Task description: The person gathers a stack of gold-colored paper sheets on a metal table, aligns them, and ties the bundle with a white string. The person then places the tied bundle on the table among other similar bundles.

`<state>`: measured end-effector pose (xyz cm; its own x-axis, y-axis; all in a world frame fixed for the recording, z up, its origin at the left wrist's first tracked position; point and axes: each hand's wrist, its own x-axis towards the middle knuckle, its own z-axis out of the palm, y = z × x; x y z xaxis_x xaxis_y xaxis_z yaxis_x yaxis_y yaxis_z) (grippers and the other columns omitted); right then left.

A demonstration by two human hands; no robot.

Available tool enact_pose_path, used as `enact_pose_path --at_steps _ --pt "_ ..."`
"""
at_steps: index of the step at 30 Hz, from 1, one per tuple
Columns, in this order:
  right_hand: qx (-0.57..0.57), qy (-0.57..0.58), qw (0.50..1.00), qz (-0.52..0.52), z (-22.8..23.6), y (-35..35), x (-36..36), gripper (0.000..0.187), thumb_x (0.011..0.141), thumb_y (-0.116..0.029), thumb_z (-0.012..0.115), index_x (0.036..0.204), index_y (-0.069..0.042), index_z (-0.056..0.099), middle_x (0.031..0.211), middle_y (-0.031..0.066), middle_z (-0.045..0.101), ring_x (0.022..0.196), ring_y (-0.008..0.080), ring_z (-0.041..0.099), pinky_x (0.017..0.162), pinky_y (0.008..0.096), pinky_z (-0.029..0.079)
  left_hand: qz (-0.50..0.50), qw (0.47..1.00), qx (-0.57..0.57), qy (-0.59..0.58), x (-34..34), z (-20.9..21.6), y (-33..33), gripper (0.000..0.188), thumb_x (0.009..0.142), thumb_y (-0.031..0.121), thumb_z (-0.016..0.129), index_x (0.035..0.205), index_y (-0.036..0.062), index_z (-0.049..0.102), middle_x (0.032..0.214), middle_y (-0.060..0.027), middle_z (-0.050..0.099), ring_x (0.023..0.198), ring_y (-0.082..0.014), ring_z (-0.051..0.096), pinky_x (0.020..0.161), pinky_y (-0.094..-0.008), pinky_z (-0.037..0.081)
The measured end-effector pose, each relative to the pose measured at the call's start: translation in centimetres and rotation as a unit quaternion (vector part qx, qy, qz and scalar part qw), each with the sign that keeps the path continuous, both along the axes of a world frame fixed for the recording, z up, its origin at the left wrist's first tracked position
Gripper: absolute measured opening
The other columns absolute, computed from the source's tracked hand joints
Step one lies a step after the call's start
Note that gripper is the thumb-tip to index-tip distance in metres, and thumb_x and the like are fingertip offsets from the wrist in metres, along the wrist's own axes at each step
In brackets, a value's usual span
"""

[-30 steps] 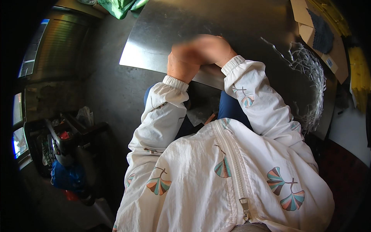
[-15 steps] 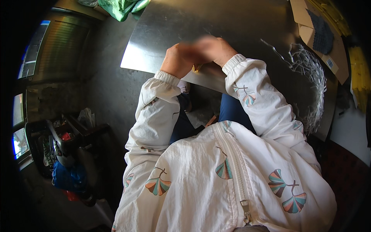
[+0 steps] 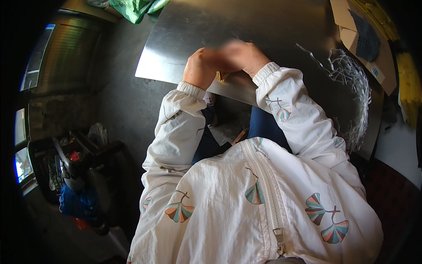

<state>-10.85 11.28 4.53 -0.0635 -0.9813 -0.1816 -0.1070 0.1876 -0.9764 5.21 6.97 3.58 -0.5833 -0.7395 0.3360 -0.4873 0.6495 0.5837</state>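
My left hand and my right hand meet over the near edge of the metal table. Both look closed, with the fingers brought together; a blur covers the fingertips. Beneath them a small, shiny gold-coloured looped piece pokes out, apparently gripped between the two hands. Its upper part is hidden, and its kind cannot be made out.
A tangled heap of thin silvery-white strips trails along the table's right side. Beyond it are an opened cardboard box, a dark blue cloth and yellow bundles. A green plastic bag is at far left.
My hands stay almost in place. Slightly more of the gold-coloured piece shows below them, and my left wrist has turned a little.
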Motion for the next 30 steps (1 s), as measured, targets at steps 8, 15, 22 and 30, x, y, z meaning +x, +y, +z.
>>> enact_pose_path --at_steps 8,15,22,30 --pt "0.017 -0.097 0.995 0.0 -0.6 0.1 0.0 0.012 0.086 -0.007 0.06 0.094 0.001 0.064 0.086 0.0077 0.066 0.078 0.0142 0.064 0.067 0.026 0.055 0.026 0.99 0.113 0.086 -0.1 -2.7 -0.4 0.009 0.076 0.005 0.06 0.081 0.006 0.067 0.085 -0.0111 0.063 0.077 -0.0327 0.062 0.067 -0.0378 0.05" --pt "-0.021 -0.081 0.996 -0.024 -1.5 0.4 0.4 0.013 0.089 -0.006 0.057 0.096 0.002 0.064 0.086 0.0083 0.065 0.078 0.0147 0.065 0.068 0.0257 0.056 0.022 0.998 0.059 0.03 -0.1 -2.5 -0.3 0.008 0.077 0.006 0.06 0.08 0.0074 0.067 0.081 -0.0094 0.062 0.074 -0.03 0.062 0.065 -0.037 0.05" --pt "-0.065 -0.049 0.996 -0.036 -2.0 0.7 0.7 0.014 0.087 -0.001 0.057 0.1 0.002 0.062 0.088 0.0091 0.066 0.078 0.0154 0.066 0.071 0.0268 0.057 0.025 0.999 0.017 0.008 -0.2 -2.2 -0.3 0.009 0.076 0.004 0.061 0.081 0.0064 0.067 0.08 -0.0105 0.062 0.072 -0.0307 0.062 0.063 -0.0374 0.05" --pt "-0.1 0.018 0.988 -0.12 -1.8 1.5 2.2 0.02 0.083 0.005 0.058 0.103 0.002 0.058 0.086 0.0093 0.066 0.079 0.0139 0.066 0.068 0.0252 0.056 0.001 0.999 -0.006 0.038 0.0 -3.2 -0.8 0.006 0.075 0.004 0.061 0.078 0.0051 0.066 0.079 -0.0116 0.062 0.071 -0.0314 0.061 0.063 -0.0376 0.05"
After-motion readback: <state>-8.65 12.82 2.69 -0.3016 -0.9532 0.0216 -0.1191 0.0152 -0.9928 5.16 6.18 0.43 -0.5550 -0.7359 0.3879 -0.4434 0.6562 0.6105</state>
